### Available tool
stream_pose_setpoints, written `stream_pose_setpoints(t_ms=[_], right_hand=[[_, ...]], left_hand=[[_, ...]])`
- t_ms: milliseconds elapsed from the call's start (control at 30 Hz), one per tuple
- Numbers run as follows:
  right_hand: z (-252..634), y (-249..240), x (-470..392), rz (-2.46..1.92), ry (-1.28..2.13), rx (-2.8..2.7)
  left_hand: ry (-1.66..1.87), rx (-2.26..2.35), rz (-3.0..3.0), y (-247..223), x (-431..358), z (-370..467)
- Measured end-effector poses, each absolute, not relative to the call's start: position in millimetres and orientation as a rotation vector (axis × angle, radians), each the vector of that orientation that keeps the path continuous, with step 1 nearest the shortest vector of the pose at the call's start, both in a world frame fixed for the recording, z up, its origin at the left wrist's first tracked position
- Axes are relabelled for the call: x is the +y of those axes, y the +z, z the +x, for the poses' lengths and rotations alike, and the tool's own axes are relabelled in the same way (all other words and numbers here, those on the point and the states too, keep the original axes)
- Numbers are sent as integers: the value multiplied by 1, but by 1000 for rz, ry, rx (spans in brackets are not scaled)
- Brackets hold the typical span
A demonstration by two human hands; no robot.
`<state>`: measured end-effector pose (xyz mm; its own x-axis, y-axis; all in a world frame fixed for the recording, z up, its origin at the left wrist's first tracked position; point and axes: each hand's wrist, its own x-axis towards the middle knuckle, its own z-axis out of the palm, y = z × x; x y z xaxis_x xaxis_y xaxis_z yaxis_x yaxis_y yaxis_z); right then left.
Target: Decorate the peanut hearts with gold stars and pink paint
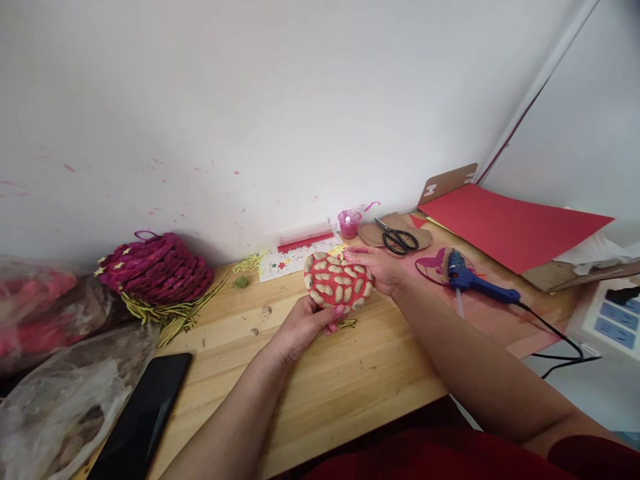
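A red heart-shaped piece covered with peanuts in their shells, a peanut heart (333, 278), is held up over the wooden table. My left hand (311, 322) grips its lower edge, thumb on the front and fingers behind. At the upper right edge my right hand (376, 265) is closed on the heart, near a small yellow bit at its top. A yellow-green tassel (347, 324) shows just below the heart. Behind it lies a white sheet (280, 261) with small coloured stars.
Scissors (397, 237) lie on brown card beside a pink cup (349, 223). A blue glue gun (483, 287) with its cord and a red sheet (515, 220) are at right. Purple stacked pieces (160, 270), plastic bags (65, 400) and a black phone (143, 417) occupy the left.
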<state>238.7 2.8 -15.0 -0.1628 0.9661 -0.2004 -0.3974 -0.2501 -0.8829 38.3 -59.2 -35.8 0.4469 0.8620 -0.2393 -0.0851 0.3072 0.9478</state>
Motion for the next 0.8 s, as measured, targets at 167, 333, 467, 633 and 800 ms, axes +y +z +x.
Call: stream_pose_setpoints(t_ms=[167,333,467,633,800], right_hand=[[239,-12,1,-1006,1674,-843],[236,-9,-3,-1022,1690,-890],[238,-13,0,-1063,1605,-837],[247,-15,9,-1042,1501,-786],[247,-21,13,-1026,1422,-815]], left_hand=[[756,911,1088,-37,-59,40],[737,926,1116,-35,-60,40],[730,939,1088,-34,-59,39],[788,915,967,-32,-56,37],[884,844,827,-28,-53,35]])
